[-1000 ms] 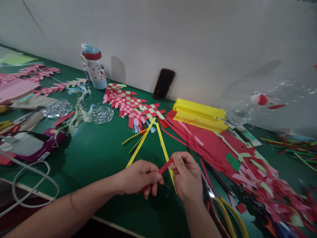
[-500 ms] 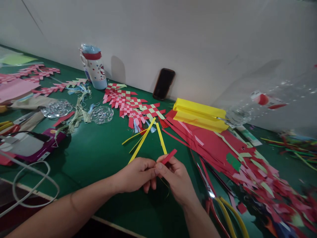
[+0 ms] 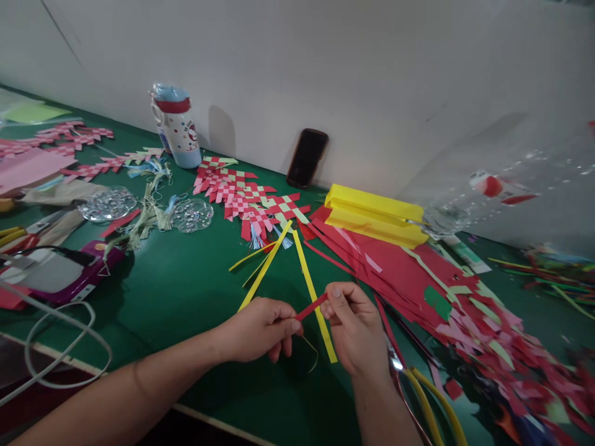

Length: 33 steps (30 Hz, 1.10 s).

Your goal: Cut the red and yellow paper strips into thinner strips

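Between my hands stretches a short red paper strip (image 3: 311, 307). My left hand (image 3: 266, 328) pinches its lower end, and my right hand (image 3: 354, 322) grips the upper end between thumb and fingers. A thin yellowish curved strand (image 3: 312, 352) hangs below my left fingertips; where it begins is hidden. Flat on the green table lie yellow paper strips: a long one (image 3: 307, 272) passes behind the red strip, and another (image 3: 269, 263) runs down behind my left hand. Scissors with yellow and red handles (image 3: 434, 402) lie by my right wrist, their blades partly covered.
Woven red, pink and pale green paper pieces (image 3: 251, 195) lie at the back. A phone (image 3: 307, 158) leans on the wall, near a bottle (image 3: 179, 127). Folded yellow paper (image 3: 376, 217), red sheets (image 3: 376, 263) and scraps (image 3: 502, 347) spread rightward. A white cable (image 3: 88, 328) loops at left.
My right hand has moved right and slightly up, away from my left, and now holds the red strip's far end. More of the red strip and the long yellow strip shows.
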Each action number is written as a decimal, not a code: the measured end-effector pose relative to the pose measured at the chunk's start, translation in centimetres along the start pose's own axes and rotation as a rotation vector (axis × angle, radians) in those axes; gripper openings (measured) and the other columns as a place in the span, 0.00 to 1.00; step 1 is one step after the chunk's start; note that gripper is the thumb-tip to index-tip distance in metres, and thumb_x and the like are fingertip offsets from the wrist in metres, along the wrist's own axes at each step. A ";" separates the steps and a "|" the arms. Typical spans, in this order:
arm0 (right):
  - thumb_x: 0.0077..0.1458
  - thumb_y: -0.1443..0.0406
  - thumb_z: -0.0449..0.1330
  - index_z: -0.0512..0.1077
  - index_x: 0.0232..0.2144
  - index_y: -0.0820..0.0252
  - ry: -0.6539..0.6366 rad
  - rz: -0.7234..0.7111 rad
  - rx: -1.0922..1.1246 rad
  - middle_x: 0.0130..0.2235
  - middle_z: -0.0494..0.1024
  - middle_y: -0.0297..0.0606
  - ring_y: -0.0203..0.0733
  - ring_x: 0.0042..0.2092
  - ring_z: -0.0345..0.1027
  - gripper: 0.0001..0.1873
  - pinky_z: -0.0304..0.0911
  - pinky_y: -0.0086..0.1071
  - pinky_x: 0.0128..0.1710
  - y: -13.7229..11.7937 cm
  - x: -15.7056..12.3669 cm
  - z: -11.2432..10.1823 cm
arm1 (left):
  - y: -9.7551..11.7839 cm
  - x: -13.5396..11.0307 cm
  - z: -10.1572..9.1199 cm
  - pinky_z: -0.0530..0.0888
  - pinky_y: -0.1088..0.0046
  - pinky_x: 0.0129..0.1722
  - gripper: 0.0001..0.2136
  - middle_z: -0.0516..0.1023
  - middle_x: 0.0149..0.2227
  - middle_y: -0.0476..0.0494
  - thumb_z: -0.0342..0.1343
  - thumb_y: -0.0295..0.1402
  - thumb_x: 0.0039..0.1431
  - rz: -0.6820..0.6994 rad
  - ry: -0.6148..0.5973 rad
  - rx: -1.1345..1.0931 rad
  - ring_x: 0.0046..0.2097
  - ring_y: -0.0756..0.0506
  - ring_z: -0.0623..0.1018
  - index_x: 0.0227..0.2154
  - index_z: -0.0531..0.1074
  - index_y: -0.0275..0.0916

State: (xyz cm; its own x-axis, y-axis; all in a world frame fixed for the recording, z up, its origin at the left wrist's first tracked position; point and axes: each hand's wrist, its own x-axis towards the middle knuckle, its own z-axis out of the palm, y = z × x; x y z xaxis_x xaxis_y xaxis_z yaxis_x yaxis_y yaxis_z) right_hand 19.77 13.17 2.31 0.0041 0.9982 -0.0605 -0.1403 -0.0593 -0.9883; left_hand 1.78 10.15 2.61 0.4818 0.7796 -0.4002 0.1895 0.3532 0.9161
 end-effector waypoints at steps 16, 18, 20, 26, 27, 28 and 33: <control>0.59 0.48 0.54 0.74 0.39 0.59 0.045 -0.089 -0.574 0.25 0.71 0.34 0.38 0.28 0.65 0.21 0.62 0.32 0.29 0.0 0.7 -0.6 | 0.2 0.5 -0.4 0.66 0.80 0.21 0.10 0.76 0.23 0.51 0.49 0.37 0.59 0.032 0.179 0.061 0.20 0.53 0.73 0.29 0.69 0.37; 0.60 0.50 0.51 0.72 0.48 0.59 0.042 -0.153 -0.778 0.34 0.77 0.40 0.42 0.33 0.70 0.24 0.65 0.34 0.34 -0.8 0.8 -1.0 | 0.2 0.6 -0.8 0.67 0.80 0.21 0.10 0.76 0.23 0.51 0.48 0.37 0.59 0.032 0.220 0.087 0.20 0.53 0.74 0.29 0.69 0.37; 0.59 0.52 0.51 0.69 0.51 0.59 0.061 -0.244 -0.965 0.43 0.78 0.45 0.46 0.40 0.72 0.25 0.66 0.37 0.39 -2.0 1.3 -2.0 | 0.3 0.6 -1.4 0.68 0.79 0.22 0.10 0.77 0.25 0.50 0.47 0.37 0.60 0.039 0.257 0.118 0.21 0.52 0.76 0.29 0.69 0.38; 0.57 0.56 0.51 0.72 0.45 0.60 -0.016 -0.265 -1.375 0.42 0.79 0.45 0.49 0.41 0.73 0.20 0.65 0.42 0.43 -4.3 2.3 -6.4 | 0.5 -0.1 -2.9 0.68 0.78 0.24 0.12 0.78 0.27 0.48 0.46 0.38 0.61 0.092 0.358 0.292 0.25 0.51 0.78 0.27 0.69 0.38; 0.57 0.56 0.51 0.73 0.44 0.60 -0.037 -0.295 -1.420 0.42 0.79 0.45 0.50 0.43 0.72 0.20 0.65 0.43 0.44 -4.0 1.9 -6.8 | 0.5 -0.2 -3.0 0.68 0.77 0.25 0.12 0.78 0.26 0.48 0.46 0.37 0.61 0.100 0.381 0.331 0.25 0.50 0.78 0.27 0.69 0.38; 0.58 0.55 0.51 0.73 0.44 0.60 -0.054 -0.332 -1.458 0.43 0.79 0.46 0.51 0.45 0.71 0.20 0.64 0.44 0.45 -3.5 1.3 -7.1 | 0.5 -0.2 -3.2 0.69 0.77 0.26 0.12 0.78 0.26 0.48 0.46 0.36 0.61 0.104 0.403 0.369 0.25 0.50 0.78 0.26 0.70 0.38; 0.61 0.57 0.48 0.73 0.46 0.53 -0.016 -0.479 -1.638 0.49 0.76 0.42 0.54 0.52 0.64 0.18 0.60 0.47 0.46 0.7 -2.5 -8.1 | 0.5 -0.1 -3.5 0.70 0.73 0.30 0.15 0.78 0.26 0.46 0.46 0.35 0.63 0.099 0.483 0.531 0.26 0.47 0.78 0.45 0.73 0.35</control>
State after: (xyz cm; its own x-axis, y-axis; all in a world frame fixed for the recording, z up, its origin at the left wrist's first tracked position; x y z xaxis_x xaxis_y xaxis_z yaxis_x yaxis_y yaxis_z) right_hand 27.70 10.54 0.68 -0.2705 0.9287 0.2536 0.9588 0.2837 -0.0162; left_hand -1.14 12.04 3.01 0.1096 0.9798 -0.1671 0.6138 0.0656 0.7867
